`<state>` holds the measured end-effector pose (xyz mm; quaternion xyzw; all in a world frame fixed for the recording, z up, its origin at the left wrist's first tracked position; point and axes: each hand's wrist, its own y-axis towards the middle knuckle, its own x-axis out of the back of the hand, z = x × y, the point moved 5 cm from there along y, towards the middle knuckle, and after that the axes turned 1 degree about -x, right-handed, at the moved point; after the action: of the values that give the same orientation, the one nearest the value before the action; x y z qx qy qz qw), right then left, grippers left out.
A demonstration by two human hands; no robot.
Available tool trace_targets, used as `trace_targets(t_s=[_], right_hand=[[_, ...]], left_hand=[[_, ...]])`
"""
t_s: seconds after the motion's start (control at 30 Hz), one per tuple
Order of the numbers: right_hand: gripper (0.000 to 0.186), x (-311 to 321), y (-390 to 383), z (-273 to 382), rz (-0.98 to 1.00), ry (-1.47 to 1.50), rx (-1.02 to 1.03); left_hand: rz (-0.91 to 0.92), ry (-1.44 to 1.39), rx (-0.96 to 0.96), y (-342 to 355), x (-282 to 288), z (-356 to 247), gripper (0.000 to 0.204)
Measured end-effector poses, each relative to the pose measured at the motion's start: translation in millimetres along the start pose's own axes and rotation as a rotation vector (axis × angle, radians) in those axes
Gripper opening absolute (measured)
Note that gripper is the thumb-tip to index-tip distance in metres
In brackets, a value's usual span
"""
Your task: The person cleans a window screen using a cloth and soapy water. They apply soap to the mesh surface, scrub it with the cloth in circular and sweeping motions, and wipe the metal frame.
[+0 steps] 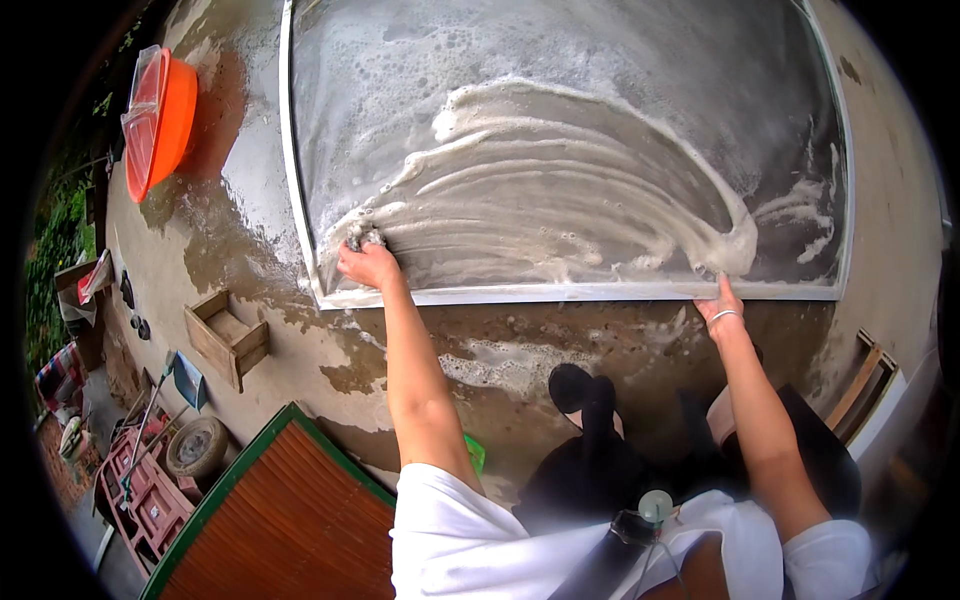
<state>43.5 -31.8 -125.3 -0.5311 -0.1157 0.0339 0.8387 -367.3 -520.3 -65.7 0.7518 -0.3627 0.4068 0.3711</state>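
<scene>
While your left hand (368,265) has the grey scrubber (367,238) in the lower-left corner of the framed panel (790,125), work that corner properly: short strokes, right into where the left side and bottom rail (540,294) meet. Panel lies flat, filling the upper centre of the frame. Left fingers are bent and clamped on the scrubber; grip looks firm, so press evenly and don't dig, as the sheet could sag or tear if it's thin mesh (can't be sure of the material).

Your right hand (722,300) is at the bottom rail, lower right of the panel, index finger extended onto it; can't tell whether the other fingers are together or hooked under. Use it to brace so the panel doesn't slide on the wet floor (400,345).

Foam (560,150) lies in curved streaks across the lower middle, thinner toward the right edge, so overlap your arcs and carry suds over there too. Mind the slick patch by your shoe (572,388), lower centre. Orange basin (178,120) sits upper left, well apart, out of your way.
</scene>
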Motion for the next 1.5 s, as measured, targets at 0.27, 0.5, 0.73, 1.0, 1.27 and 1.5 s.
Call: trace_targets(t_s=[0.27,0.5,0.73,1.0,1.27,1.5], right_hand=[[0.051,4,-9,11,-0.096,-0.087,0.081],[0.052,-2,-6,6,-0.068,-0.120,0.055],[0.054,10,5,8,-0.061,-0.085,0.082],[0.056,7,4,6,-0.060,-0.110,0.080],[0.056,17,13,13,-0.089,-0.118,0.105],[0.053,16,16,11,-0.076,-0.095,0.087]], left_hand=[[0.595,-0.650,-0.653,-252,-23,-255,0.041],[0.611,-0.568,-0.949,-229,-24,-228,0.048],[0.106,-0.074,-0.500,-18,-5,-39,0.044],[0.100,0.245,-0.059,33,63,125,0.047],[0.401,-0.239,-0.334,-133,64,2,0.037],[0.243,-0.162,-0.412,-133,65,3,0.037]])
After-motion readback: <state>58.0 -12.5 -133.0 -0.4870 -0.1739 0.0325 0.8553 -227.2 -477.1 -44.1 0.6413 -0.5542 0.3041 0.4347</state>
